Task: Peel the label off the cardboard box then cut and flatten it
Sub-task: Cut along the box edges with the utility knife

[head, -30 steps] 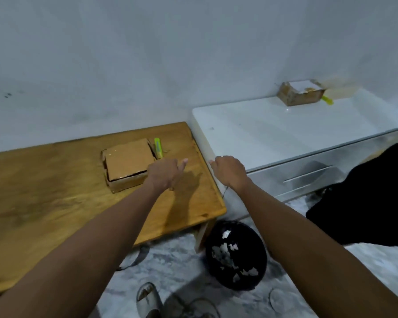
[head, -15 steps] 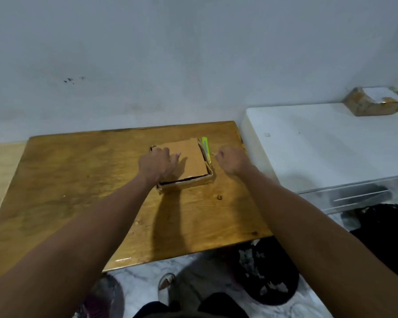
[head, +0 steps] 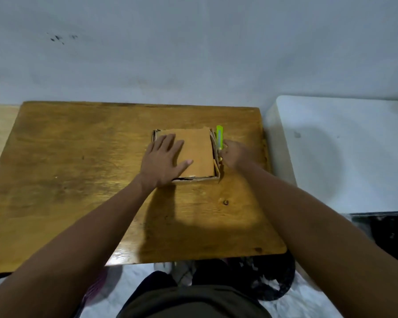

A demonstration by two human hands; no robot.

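Against the frame half a second back, the view has swung left and down: the second box on the white surface is out of shot, and the wooden table now sits centred. The left hand (head: 164,160) has slid from the box's left edge onto its top flap. The right hand (head: 236,154) has closed in on the cutter.

One flat brown cardboard box (head: 189,154) lies on the varnished yellow-brown wooden table (head: 78,180), right of centre and nearer the far edge. Its long axis runs near-to-far, about square to the table's front edge; the top flap is loose, with a dark gap along the near side.

One bright green utility cutter (head: 219,137) lies just beside the box's right wall, parallel to it — long axis near-to-far, free end pointing at the wall behind. Which end carries the blade, cannot tell.

Left hand: palm down, flat on the left half of the flap, fingers spread, thumb out to the right. Right hand: fingers curled at the cutter's near end, touching it — whether they actually pinch it, cannot tell.

Count: one box, one cutter, two bare hands, one table. One white glossy cabinet top (head: 345,157) stands just right of the table, and one pale grey wall (head: 193,53) is behind.
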